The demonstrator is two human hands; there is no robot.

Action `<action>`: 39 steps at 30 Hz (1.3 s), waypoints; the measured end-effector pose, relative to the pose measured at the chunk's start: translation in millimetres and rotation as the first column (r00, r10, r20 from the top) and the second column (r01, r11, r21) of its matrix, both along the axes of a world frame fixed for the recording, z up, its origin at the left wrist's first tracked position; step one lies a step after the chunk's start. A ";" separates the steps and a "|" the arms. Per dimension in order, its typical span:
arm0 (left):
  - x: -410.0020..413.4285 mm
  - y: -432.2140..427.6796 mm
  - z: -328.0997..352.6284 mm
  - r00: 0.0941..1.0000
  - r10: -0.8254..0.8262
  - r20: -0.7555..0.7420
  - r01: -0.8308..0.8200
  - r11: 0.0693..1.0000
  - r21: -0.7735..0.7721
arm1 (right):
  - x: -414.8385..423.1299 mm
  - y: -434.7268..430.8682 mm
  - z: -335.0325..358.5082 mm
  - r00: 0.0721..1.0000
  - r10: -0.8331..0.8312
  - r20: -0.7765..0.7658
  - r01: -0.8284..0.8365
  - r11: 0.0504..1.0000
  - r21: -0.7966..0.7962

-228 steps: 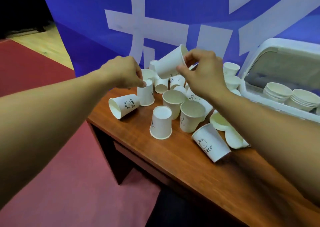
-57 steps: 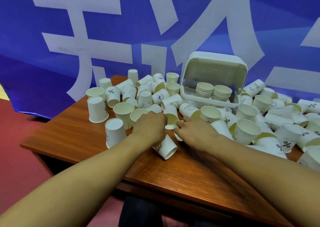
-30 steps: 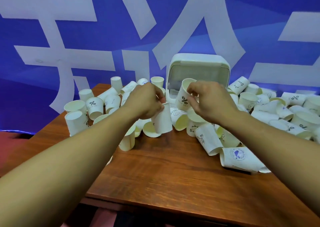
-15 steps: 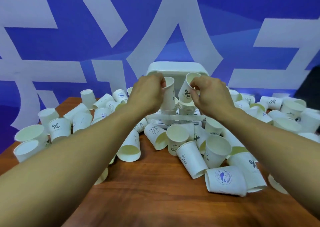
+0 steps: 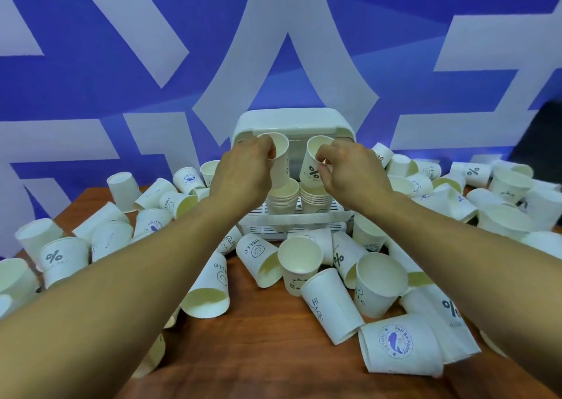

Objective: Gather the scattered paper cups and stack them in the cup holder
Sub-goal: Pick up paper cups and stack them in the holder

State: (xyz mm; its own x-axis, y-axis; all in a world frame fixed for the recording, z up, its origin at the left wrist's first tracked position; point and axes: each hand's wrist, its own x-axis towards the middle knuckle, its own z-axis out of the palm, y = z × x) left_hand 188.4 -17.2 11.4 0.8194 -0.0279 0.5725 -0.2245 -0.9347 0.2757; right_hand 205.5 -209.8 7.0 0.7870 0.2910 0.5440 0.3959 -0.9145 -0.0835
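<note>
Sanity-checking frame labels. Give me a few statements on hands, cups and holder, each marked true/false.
1. Each hand holds one cup: left hand, right hand. True.
2. The cup holder is shut. False: it is open, with two stacks inside.
3. The right hand's cup shows a percent mark. True.
4. The held cups are upside down. False: mouths up.
5. The table is cleared. False: many cups lie scattered.
</note>
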 end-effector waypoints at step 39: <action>27.1 -10.2 -49.8 0.990 -0.057 -0.128 0.071 0.991 0.110 | 19.3 9.2 -37.1 0.934 0.071 -0.350 -0.134 0.978 -0.159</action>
State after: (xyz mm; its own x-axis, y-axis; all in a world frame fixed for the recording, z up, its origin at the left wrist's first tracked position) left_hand 215.5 -27.4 -38.4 0.8783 -0.1417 0.4566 -0.2554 -0.9464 0.1975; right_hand 224.8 -200.6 -30.1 0.8761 0.4470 0.1807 0.4648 -0.8826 -0.0705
